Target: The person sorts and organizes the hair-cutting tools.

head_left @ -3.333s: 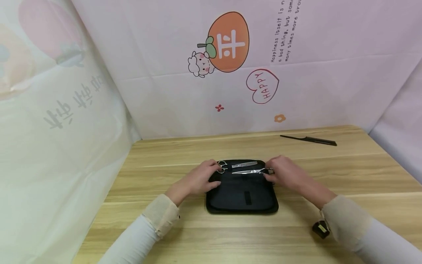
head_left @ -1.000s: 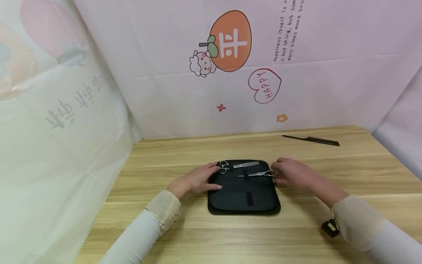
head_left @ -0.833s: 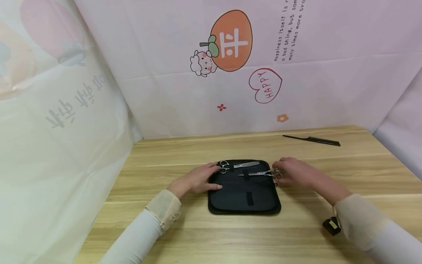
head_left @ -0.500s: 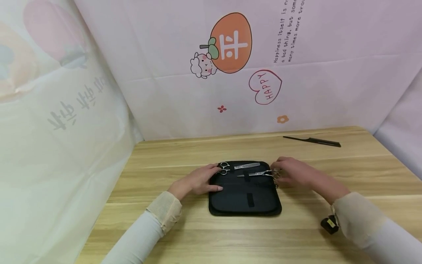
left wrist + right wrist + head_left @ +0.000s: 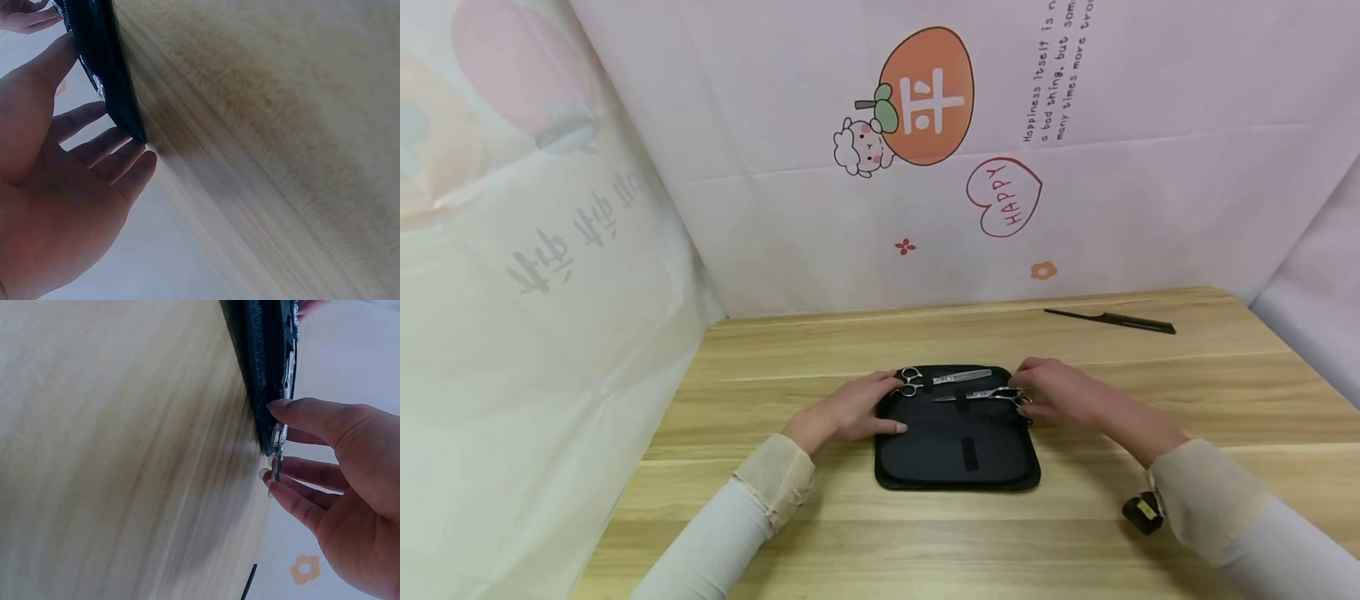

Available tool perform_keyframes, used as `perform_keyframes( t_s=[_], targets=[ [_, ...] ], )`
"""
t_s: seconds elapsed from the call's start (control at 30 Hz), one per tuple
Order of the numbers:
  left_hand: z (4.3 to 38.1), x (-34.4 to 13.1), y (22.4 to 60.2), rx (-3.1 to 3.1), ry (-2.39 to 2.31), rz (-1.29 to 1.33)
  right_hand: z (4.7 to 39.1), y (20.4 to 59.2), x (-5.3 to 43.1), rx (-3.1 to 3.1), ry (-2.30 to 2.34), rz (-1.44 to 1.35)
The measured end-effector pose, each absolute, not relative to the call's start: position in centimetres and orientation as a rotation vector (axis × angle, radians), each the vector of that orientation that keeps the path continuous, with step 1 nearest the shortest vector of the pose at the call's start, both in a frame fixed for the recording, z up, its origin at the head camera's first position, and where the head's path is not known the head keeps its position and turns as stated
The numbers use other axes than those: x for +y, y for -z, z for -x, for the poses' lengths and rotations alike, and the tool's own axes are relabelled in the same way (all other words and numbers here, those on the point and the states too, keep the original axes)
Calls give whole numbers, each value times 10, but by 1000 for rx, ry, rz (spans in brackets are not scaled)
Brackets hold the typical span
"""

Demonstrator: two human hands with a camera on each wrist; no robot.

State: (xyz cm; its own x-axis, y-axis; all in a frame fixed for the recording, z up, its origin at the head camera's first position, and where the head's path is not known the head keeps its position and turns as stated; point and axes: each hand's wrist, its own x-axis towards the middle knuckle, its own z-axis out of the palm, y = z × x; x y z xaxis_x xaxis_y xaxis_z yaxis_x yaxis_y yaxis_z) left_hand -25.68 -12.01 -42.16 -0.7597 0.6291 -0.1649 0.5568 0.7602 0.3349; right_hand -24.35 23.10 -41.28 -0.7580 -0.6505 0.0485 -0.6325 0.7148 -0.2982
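A black zip case [image 5: 925, 457] lies unfolded on the wooden table. Thinning shears [image 5: 964, 377] sit along its far side, held by a strap, finger loops to the left. Just nearer lies a second pair of scissors [image 5: 985, 395], blades pointing left across an elastic strap [image 5: 962, 403], loops over the case's right edge. My right hand [image 5: 1063, 393] pinches those loops. In the right wrist view the thumb is at the case's edge and fingers touch the scissors' handles [image 5: 277, 440]. My left hand [image 5: 853, 408] rests on the case's left edge, fingers extended near the shears' loops.
A black tail comb [image 5: 1116, 320] lies near the table's back right. White printed cloth [image 5: 812, 242] hangs behind the table and along both sides. A small black device [image 5: 1142, 512] is attached at my right wrist.
The nearer scissors shifted right, then slid back left with my right hand, so their blades reach farther past the strap. My left hand has stayed at the case's left edge.
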Motion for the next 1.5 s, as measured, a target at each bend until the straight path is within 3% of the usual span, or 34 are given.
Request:
perform_keyframes(
  t_s=[1.5],
  targets=[
    [256, -116, 422, 2685, -344, -861, 241, 423, 220, 2830, 504, 1029]
  ],
)
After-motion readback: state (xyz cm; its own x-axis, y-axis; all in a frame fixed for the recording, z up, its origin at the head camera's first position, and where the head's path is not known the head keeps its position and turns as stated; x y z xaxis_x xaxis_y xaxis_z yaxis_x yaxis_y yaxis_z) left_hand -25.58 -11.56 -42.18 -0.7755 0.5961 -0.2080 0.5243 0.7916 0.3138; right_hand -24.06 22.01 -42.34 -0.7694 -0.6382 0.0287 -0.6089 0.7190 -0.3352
